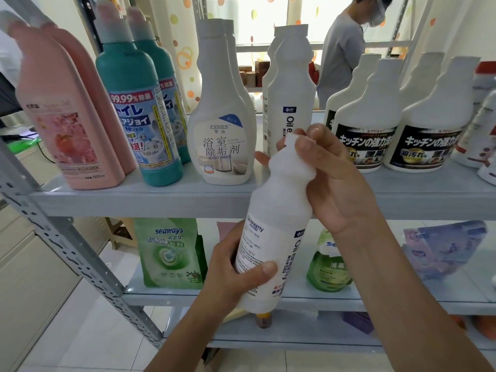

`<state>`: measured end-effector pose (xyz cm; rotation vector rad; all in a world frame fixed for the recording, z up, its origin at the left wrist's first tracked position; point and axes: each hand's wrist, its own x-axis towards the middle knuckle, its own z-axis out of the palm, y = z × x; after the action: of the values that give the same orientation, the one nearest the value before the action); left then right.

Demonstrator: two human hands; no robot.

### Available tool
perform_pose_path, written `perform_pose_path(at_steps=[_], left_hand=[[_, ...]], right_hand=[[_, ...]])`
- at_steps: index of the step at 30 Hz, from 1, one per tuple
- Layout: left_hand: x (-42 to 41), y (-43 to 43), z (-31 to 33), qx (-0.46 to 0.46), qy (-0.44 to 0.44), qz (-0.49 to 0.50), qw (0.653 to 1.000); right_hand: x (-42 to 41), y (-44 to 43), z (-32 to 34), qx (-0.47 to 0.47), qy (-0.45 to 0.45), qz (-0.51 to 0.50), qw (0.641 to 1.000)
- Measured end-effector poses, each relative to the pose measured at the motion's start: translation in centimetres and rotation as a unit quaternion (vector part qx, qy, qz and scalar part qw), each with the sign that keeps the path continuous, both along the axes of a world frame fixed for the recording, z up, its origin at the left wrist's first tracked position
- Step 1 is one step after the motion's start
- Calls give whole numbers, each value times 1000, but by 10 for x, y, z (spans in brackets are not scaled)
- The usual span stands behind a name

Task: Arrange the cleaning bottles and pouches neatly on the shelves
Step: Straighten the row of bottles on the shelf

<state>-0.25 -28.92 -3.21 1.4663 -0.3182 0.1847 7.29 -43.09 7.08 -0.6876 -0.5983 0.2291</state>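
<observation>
I hold a white "Oil enemy" bottle (pixel 276 226) tilted in front of the shelves. My right hand (pixel 335 181) grips its neck and cap end near the upper shelf. My left hand (pixel 236 269) grips its lower body, thumb across the label. On the upper shelf (pixel 161 202) stand pink bottles (pixel 64 116), teal bottles (pixel 137 114), a white FANSEN bottle (pixel 220 124), two more white "Oil enemy" bottles (pixel 291 87) and several black-labelled white bottles (pixel 367 122). On the lower shelf (pixel 349 302) stand a green seaways pouch (pixel 169 253), a green bottle (pixel 328 264) and a purple pouch (pixel 445 248).
A grey perforated shelf post (pixel 67 237) slants down the left side. A person in a grey top (pixel 341 55) stands behind the rack. Red-and-white bottles (pixel 480 116) crowd the right end of the upper shelf. Small items lie on the bottom shelf (pixel 263 320).
</observation>
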Motion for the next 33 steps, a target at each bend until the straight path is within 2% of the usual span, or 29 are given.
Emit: perform_pose_path(at_steps=[3, 6, 9, 13, 16, 20, 23, 29, 33], left_hand=[[2, 2, 7, -6, -7, -6, 1000], [5, 2, 13, 7, -26, -7, 1000], [7, 0, 15, 15, -30, -6, 999], [8, -3, 19, 1, -25, -18, 1000], [9, -5, 22, -5, -24, -22, 999], [12, -8, 22, -3, -19, -13, 1000], [11, -9, 23, -20, -6, -22, 1000], [10, -14, 27, -24, -4, -38, 999], [10, -14, 28, -41, 6, -43, 998]], right_hand=[[0, 0, 4, 4, -40, 45, 998], [3, -1, 9, 29, -17, 36, 999], [6, -4, 11, 7, -10, -3, 1000], [5, -10, 16, -33, -46, 61, 996], [5, -11, 16, -54, -50, 45, 996], [10, -14, 16, -55, -15, -39, 998], [7, -17, 21, -67, -28, 17, 997], [4, -22, 23, -79, -39, -24, 996], [4, -25, 23, -80, -35, 13, 996]])
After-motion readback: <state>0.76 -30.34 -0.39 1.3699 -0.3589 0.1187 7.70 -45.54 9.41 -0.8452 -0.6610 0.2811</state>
